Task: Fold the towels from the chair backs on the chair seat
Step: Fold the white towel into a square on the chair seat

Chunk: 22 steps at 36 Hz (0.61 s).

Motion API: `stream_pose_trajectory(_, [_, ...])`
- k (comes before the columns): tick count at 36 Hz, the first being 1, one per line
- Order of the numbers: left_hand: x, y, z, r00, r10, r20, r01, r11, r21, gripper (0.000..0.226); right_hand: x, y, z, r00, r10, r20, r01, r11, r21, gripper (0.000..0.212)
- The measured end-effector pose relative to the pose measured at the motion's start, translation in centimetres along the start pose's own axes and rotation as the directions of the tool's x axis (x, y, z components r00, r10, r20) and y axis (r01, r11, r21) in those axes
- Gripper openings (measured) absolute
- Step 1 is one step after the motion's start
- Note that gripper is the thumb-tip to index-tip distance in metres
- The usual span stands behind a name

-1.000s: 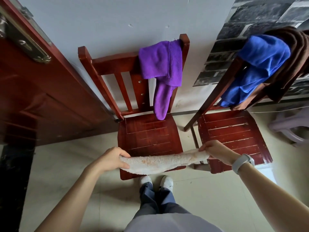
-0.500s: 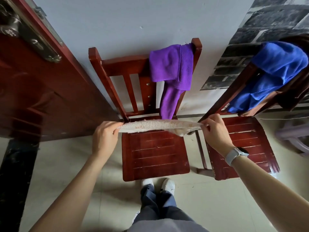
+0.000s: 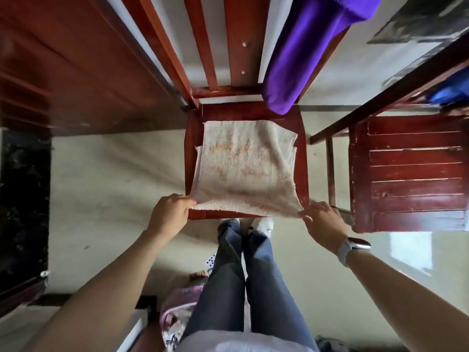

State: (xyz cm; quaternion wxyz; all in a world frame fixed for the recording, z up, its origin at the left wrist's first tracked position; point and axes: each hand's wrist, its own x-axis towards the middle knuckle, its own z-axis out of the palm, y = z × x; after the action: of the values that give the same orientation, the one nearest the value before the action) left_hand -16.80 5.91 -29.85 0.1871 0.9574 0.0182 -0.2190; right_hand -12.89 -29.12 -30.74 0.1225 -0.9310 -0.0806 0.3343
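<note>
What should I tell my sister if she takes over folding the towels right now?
Left hand pinches the near left corner of the beige towel; right hand holds the near right corner.
The beige towel lies spread on the left chair's seat, apparently doubled over.
The purple towel hangs on that chair's back; a blue towel shows at the right chair.
Done: beige towel laid down.
Left: finish folding it, then fold the others.

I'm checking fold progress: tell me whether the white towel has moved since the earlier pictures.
Yes. The white towel went from stretched in the air to spread on the chair seat, its near corners gripped by the left hand and right hand.
</note>
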Motion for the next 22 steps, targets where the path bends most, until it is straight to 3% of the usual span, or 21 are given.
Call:
stream_pose_trajectory(3, [0.4,-0.8,3.5,0.967,-0.111,0.229,0.108,0.994,0.025,0.031,0.7,0.6,2.9,0.971,0.052,0.233,-0.040,0.998,-0.058,0.029])
stream_pose_trajectory(5, [1.4,-1.2,4.9,0.953,-0.152,0.261,0.149,0.988,0.030,0.031,1.6,0.9,4.2,0.961,0.081,0.263,-0.075,0.997,-0.035,0.030])
stream_pose_trajectory(10, [6.4,-1.8,6.6,0.985,-0.122,0.122,0.126,0.992,-0.023,0.022,6.5,0.4,5.0,0.984,0.117,0.131,-0.132,0.984,0.116,0.029])
stream_pose_trajectory(14, [11.7,-1.7,6.4,0.996,-0.083,-0.018,0.080,0.990,-0.119,0.025,11.9,-0.3,3.8,0.998,0.063,-0.011,-0.059,0.971,0.231,0.029])
stream_pose_trajectory(18, [17.3,-2.0,6.2,0.990,0.026,-0.141,-0.035,0.998,-0.060,0.034,16.9,-1.1,2.0,0.978,0.116,-0.173,-0.073,0.968,0.240,0.034])
stream_pose_trajectory(22, [22.4,-2.8,6.4,0.995,0.032,-0.092,-0.028,0.999,0.046,0.050,21.2,-0.7,1.0,0.951,0.121,-0.286,-0.075,0.983,0.166,0.044])
